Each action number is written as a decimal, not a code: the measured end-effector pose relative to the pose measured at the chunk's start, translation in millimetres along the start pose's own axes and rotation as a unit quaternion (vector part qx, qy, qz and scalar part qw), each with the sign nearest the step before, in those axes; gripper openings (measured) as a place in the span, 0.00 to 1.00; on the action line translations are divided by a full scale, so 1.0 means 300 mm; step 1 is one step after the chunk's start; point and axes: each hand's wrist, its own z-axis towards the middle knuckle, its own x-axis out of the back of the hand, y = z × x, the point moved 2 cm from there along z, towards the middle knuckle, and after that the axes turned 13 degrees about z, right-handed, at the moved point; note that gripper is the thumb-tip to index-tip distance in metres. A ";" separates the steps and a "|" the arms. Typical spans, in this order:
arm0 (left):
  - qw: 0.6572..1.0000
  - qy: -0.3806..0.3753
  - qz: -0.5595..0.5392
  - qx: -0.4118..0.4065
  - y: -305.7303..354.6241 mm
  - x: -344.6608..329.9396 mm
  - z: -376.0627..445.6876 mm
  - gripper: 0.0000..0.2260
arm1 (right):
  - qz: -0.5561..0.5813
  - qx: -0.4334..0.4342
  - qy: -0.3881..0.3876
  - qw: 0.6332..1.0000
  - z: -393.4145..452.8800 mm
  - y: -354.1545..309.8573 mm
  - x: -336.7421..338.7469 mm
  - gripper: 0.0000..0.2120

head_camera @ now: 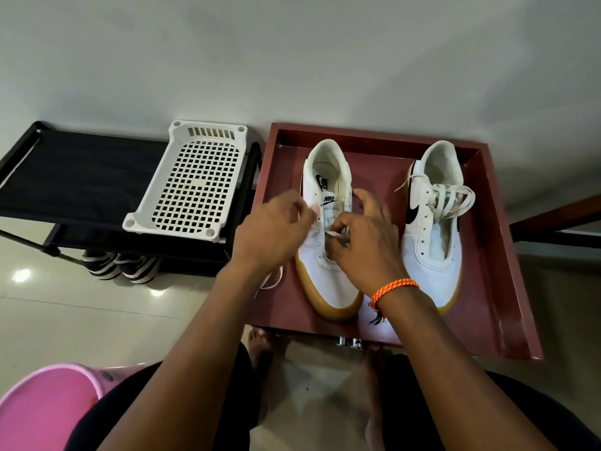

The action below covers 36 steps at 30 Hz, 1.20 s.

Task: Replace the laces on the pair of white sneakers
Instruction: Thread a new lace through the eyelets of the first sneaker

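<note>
Two white sneakers sit in a red tray (487, 255). My left hand (273, 232) and my right hand (361, 245) are over the left sneaker (328, 284), at its lace holes. My right hand pinches a lace end (335, 233) with curled fingers. My left hand looks like it pinches the lace too, but I cannot see well. The right sneaker (432, 242) has a loose lace (455, 198) bunched near its top. A white basket (192, 183) lies on a black rack (81, 177) beside the tray.
</note>
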 end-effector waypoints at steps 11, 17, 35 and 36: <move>0.953 -0.017 -0.300 -0.040 0.022 0.021 0.008 0.13 | -0.050 0.032 -0.013 0.998 0.001 0.024 0.013 0.06; 0.814 -0.080 -0.573 -0.042 0.051 0.066 -0.013 0.12 | -0.033 0.034 -0.021 0.999 0.005 0.027 0.010 0.07; 0.989 -0.022 -0.132 -0.055 -0.006 -0.015 0.019 0.12 | -0.018 0.017 -0.032 0.999 0.004 0.025 0.021 0.05; 0.980 -0.037 -0.191 -0.046 0.008 0.001 0.010 0.12 | -0.017 0.016 -0.031 0.999 0.006 0.026 0.020 0.05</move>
